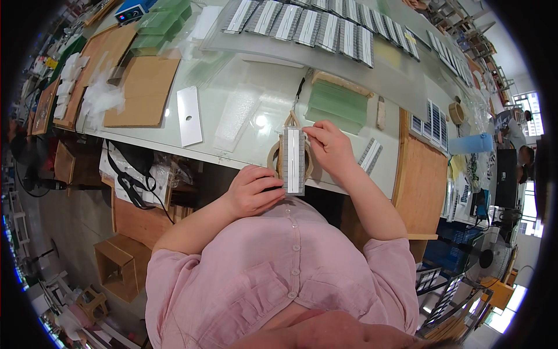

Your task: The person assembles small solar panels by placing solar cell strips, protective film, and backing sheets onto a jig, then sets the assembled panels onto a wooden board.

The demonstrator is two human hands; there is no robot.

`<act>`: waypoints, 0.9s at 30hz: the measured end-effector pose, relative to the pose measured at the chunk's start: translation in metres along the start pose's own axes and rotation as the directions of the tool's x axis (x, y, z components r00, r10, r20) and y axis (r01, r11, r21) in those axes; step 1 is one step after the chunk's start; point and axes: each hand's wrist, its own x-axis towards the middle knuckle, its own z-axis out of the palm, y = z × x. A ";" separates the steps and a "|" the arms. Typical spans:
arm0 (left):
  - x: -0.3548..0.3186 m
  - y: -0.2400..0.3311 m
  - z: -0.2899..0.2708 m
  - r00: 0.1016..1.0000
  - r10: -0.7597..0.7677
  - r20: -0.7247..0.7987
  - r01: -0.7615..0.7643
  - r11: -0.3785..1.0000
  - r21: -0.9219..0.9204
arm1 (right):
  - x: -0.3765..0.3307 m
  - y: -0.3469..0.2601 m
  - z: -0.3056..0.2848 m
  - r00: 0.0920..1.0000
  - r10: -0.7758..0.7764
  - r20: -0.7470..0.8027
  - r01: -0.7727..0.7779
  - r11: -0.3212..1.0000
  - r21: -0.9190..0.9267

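Observation:
A narrow grey panel (284, 174) with a bright white strip down its middle lies lengthwise in front of me at the table's near edge. My left hand (254, 189) has its fingers curled against the panel's lower left edge, its thumb hidden. At the upper right corner, my right hand (330, 146) pinches the panel's edge between thumb and forefinger. Beneath the panel is a tan, ring-shaped object (309, 161), mostly covered. A similar striped panel (370, 155) rests on the table to the right of my right hand.
Rows of striped panels (286, 24) lie on a raised translucent sheet (401, 78) at the back. Green glass plates (336, 106) are stacked beyond my right hand. Left stand a white plate (188, 116) and cardboard (142, 90); right, a blue cylinder (471, 143).

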 end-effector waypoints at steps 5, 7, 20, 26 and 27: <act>-0.001 0.003 -0.002 1.000 -0.015 -0.009 0.015 1.000 0.018 | 0.000 -0.001 0.001 1.000 -0.009 -0.012 0.010 1.000 0.022; -0.002 0.003 -0.011 1.000 -0.020 0.004 0.020 1.000 -0.022 | -0.001 0.003 0.002 0.997 -0.032 -0.065 0.034 0.999 0.025; -0.023 -0.101 -0.149 0.563 -0.800 0.206 0.753 0.599 0.272 | -0.008 0.010 -0.008 0.996 0.083 -0.016 -0.082 0.994 0.066; -0.040 -0.130 -0.159 0.414 -0.887 0.204 0.898 0.435 0.066 | -0.011 0.012 -0.012 0.994 0.105 -0.017 -0.103 0.990 0.093; -0.043 -0.128 -0.157 0.403 -0.907 0.123 0.901 0.416 0.122 | -0.012 0.013 -0.013 0.993 0.121 -0.013 -0.119 0.987 0.108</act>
